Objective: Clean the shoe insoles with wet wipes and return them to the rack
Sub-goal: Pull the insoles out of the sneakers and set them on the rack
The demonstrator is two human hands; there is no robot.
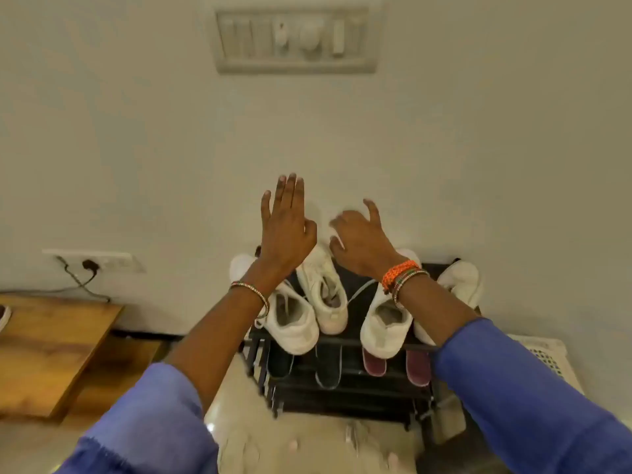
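A black shoe rack (342, 342) stands against the wall below my hands. Several white sneakers sit on its top shelf, one at the left (294, 328), one beside it (325, 289) and one on the right (383, 331). Greyish insoles show inside their openings. My left hand (287, 230) is raised flat in front of the wall, fingers straight and empty. My right hand (359, 241) hovers above the sneakers with loosely curled, spread fingers. It is blurred, and I see nothing clearly held. No wet wipes are in sight.
Dark shoes (326, 367) and maroon shoes (374, 362) fill the lower shelf. A wooden table (51, 347) stands at the left under a wall socket (92, 265). A white perforated basket (547, 357) sits right of the rack. A switch panel (294, 39) is high on the wall.
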